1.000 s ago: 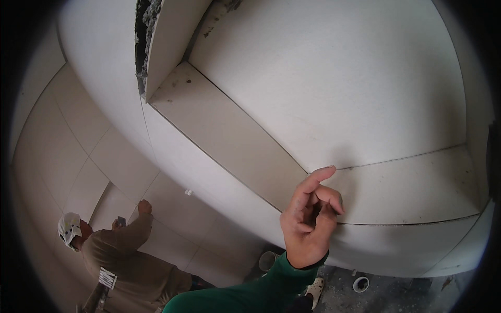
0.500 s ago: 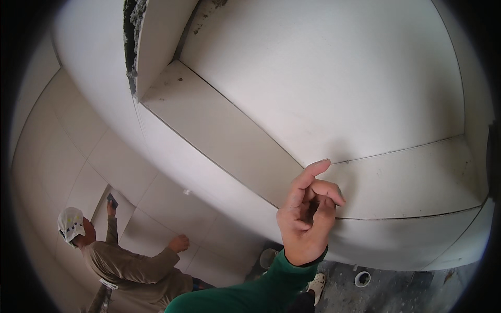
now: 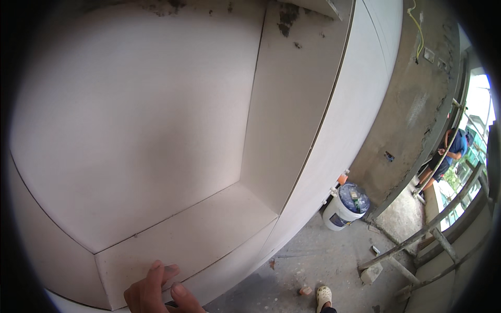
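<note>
My left hand (image 3: 156, 291) shows only partly at the bottom edge, with two fingers spread and resting on the front face of the pale tiled ledge (image 3: 182, 245). Nothing clear sits in it; a small dark sliver under the fingers is unreadable. The ledge is the floor of a recessed niche in a wall clad in large off-white tiles (image 3: 125, 125). The niche's right side tile (image 3: 287, 115) has dark mortar smears near its top. My right hand is out of view.
A white bucket (image 3: 342, 208) with a blue plastic-covered top stands on the rough concrete floor (image 3: 318, 255) by the wall. My sandalled foot (image 3: 323, 297) and bits of rubble (image 3: 305, 290) lie below. Wooden rails (image 3: 428, 235) stand to the right. A person in blue (image 3: 451, 154) crouches outside.
The view has swung right, from the tiled wall with a helmeted worker to the niche, bucket and doorway. My hand has dropped from mid-picture to the bottom edge.
</note>
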`<state>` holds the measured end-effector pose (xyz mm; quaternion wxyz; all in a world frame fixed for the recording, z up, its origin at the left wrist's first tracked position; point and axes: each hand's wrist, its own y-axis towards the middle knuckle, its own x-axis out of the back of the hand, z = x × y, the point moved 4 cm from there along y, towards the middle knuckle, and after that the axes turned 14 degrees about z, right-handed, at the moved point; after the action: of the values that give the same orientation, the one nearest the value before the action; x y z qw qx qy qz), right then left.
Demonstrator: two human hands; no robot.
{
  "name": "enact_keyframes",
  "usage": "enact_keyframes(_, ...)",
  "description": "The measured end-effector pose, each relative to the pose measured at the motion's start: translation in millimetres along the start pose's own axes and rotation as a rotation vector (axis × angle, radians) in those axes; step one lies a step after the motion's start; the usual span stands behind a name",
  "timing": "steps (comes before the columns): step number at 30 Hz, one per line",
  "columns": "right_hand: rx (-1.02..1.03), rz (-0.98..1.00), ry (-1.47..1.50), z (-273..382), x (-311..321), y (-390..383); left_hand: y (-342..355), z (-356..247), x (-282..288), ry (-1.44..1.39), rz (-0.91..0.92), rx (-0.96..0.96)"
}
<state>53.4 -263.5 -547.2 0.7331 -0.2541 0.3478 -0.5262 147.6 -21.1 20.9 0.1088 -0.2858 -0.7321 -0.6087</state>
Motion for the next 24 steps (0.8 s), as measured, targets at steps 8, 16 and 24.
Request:
enact_keyframes(8,0.097,-0.163,0.050,32,16,-13,-12,20,-7,-0.030,-0.032,-0.113)
enact_keyframes(16,0.104,-0.243,0.093,34,42,-41,-13,27,-7,-0.057,-0.046,-0.181)
enact_keyframes(24,0.120,-0.274,0.106,37,50,-61,-14,25,-6,-0.069,-0.051,-0.181)
